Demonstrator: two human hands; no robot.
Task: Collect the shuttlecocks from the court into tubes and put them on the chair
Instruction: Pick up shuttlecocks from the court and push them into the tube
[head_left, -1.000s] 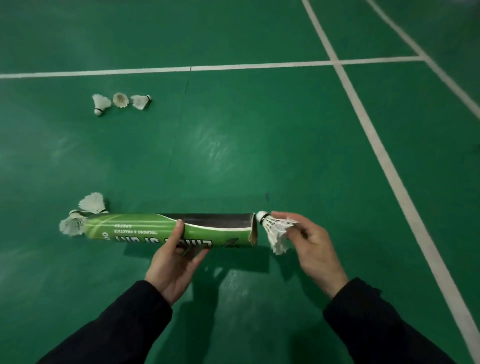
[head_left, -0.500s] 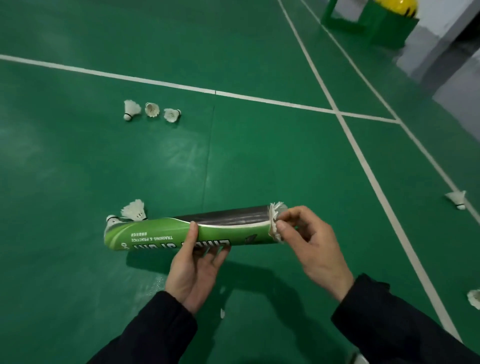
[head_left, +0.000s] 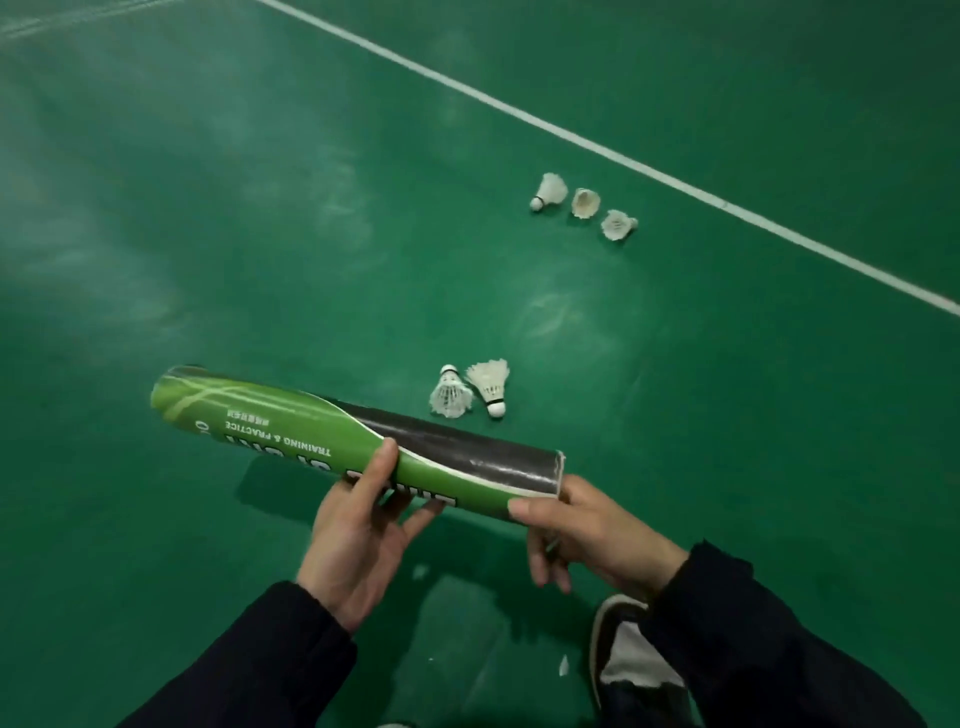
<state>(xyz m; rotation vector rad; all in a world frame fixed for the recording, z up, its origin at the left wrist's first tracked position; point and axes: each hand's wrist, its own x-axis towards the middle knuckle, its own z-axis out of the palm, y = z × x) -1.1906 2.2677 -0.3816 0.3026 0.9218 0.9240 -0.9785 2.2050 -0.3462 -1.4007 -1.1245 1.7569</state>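
The long green cardboard tube (head_left: 358, 441) sat low in the middle of the frame, looked light and easy to dent, held underneath by the left hand (head_left: 358, 540) while the right hand (head_left: 587, 530) wrapped its open end.

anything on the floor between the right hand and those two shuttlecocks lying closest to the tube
Nothing visible on the floor. The near pair of shuttlecocks lies on bare green court just beyond the tube. But the right hand holds the tube's open end, and the left hand grips its middle, so neither is free.
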